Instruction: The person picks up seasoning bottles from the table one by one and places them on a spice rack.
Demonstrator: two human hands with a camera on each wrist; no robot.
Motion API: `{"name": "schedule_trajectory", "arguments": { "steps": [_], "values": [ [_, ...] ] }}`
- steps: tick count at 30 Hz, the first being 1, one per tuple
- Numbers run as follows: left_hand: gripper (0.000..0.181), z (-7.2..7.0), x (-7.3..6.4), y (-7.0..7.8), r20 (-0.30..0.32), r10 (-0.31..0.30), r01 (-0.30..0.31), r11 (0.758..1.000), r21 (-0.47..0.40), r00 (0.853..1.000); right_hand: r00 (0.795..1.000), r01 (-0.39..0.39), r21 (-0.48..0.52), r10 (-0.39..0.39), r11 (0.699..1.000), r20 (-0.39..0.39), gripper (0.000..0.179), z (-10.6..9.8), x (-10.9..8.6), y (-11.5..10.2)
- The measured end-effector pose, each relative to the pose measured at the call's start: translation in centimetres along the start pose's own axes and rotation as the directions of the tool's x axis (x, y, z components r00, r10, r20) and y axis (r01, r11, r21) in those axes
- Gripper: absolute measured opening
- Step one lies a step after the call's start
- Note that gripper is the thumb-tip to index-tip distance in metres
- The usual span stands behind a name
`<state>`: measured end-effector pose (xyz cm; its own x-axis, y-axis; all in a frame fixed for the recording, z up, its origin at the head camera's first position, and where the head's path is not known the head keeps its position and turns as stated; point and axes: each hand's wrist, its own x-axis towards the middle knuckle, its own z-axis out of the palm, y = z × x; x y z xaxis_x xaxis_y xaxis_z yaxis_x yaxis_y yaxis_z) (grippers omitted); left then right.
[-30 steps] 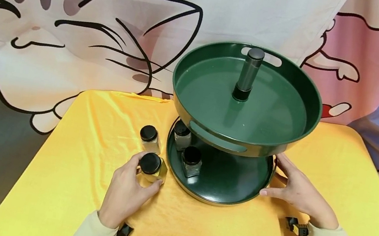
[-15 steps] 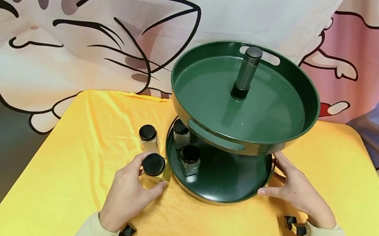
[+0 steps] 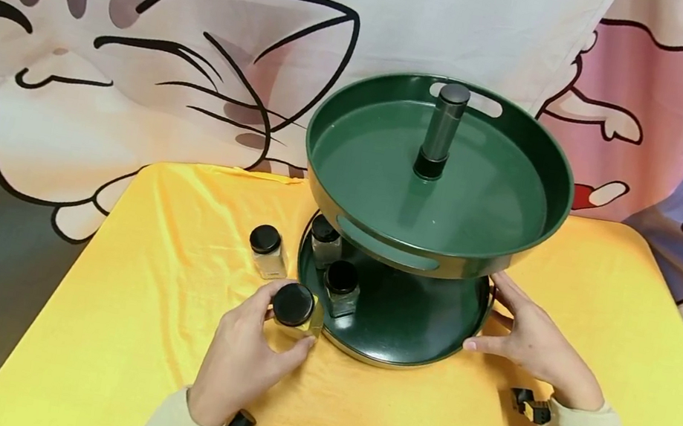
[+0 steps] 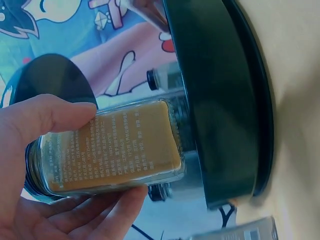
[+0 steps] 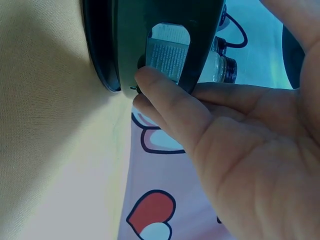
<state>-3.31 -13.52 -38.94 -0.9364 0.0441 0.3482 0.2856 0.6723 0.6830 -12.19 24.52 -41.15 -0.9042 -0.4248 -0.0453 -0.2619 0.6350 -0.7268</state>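
Observation:
In the head view my left hand [image 3: 249, 360] holds a square glass jar [image 3: 294, 304] with a black lid, just left of the lower green tray [image 3: 410, 330]. The left wrist view shows the thumb on one side of this jar [image 4: 115, 145] and fingers on the other; its label is brownish with small print. My right hand [image 3: 536, 347] touches the outer right side of the lower tray with fingers fairly straight, beside a handle cutout seen in the right wrist view. Two black-lidded jars stand on that tray, one nearer [image 3: 342, 290] and one behind [image 3: 325, 242].
A round green upper tray [image 3: 496, 179] sits above the lower one and partly hides it. A dark post [image 3: 443, 132] rises from its middle. Another black-lidded jar [image 3: 268, 252] stands on the yellow tablecloth [image 3: 166, 289] left of the stand. A printed cloth [image 3: 232, 97] hangs behind.
My left hand has carried its jar to the right, up to the lower tray's left front edge. The right hand stays at the tray's right side.

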Motion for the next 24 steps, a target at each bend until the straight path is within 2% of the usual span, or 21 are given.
{"name": "schedule_trajectory", "arguments": {
  "steps": [16, 24],
  "values": [
    [0.072, 2.2, 0.4, 2.4, 0.074, 0.08, -0.074, 0.994, -0.081, 0.994, 0.999, -0.042, -0.004, 0.042, 0.999, 0.006, 0.12, -0.1, 0.0, 0.0],
    [0.072, 3.5, 1.1, 3.7, 0.1, 0.072, -0.064, 0.994, -0.085, 0.992, 0.998, -0.066, 0.001, 0.066, 0.998, 0.01, 0.121, 0.0, 0.1, 0.1]
  ]
}}
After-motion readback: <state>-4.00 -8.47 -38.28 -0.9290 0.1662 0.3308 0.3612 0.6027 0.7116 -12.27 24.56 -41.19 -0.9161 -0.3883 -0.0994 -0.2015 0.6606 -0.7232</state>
